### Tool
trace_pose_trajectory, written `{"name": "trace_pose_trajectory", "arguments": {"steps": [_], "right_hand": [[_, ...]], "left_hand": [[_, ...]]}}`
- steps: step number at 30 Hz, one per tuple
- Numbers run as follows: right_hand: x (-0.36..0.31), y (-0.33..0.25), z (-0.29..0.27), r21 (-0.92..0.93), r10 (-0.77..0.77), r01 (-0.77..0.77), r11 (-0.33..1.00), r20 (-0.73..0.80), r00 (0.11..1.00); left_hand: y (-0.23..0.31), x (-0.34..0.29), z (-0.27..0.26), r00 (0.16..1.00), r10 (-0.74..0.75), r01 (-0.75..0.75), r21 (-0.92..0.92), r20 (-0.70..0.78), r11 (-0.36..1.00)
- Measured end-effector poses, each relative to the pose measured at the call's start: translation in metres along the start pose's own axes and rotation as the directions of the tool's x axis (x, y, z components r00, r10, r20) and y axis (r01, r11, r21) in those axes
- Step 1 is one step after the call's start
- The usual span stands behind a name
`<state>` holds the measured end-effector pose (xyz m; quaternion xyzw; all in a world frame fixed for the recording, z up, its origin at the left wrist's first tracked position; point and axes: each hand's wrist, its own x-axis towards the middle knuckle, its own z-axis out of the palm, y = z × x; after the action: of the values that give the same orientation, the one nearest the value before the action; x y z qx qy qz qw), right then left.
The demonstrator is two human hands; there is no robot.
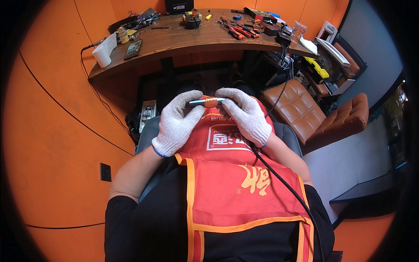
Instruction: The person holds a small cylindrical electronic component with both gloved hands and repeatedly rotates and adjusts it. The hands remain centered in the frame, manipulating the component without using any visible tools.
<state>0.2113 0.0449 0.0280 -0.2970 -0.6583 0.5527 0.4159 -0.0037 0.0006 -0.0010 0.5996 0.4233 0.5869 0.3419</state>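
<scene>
Over my lap, both gloved hands hold a short metal rod with copper-coloured wire wound round its middle (211, 102). My left hand (176, 124), in a white knit glove, pinches the rod's left end between thumb and fingers. At the other end, my right hand (246, 117), gloved the same way, closes on the rod close to the winding. The rod lies nearly level, and its tips are partly hidden by the gloves. Beneath my hands is a red apron (235, 183) with orange edging.
Ahead stands a curved wooden table (183, 37), bearing red-handled pliers (238, 33), a phone (133, 49) and a white paper roll (103, 54). A brown leather chair (294, 102) is at right. A black cable (286, 185) runs over my apron by my right wrist.
</scene>
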Motion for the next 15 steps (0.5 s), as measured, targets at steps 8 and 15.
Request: {"name": "trace_pose_trajectory", "arguments": {"steps": [8,15], "right_hand": [[-0.0008,-0.0031,-0.0002,-0.095,-0.014,0.012,0.995,-0.022,1.0],[0.0007,0.0001,-0.0013,-0.128,-0.081,0.076,0.989,-0.033,0.996]], "left_hand": [[0.0003,0.0,0.0003,1.0,0.006,-0.006,-0.014,-0.007,1.0],[0.0025,0.0001,0.0002,0.999,0.04,-0.04,0.028,-0.002,0.999]]}}
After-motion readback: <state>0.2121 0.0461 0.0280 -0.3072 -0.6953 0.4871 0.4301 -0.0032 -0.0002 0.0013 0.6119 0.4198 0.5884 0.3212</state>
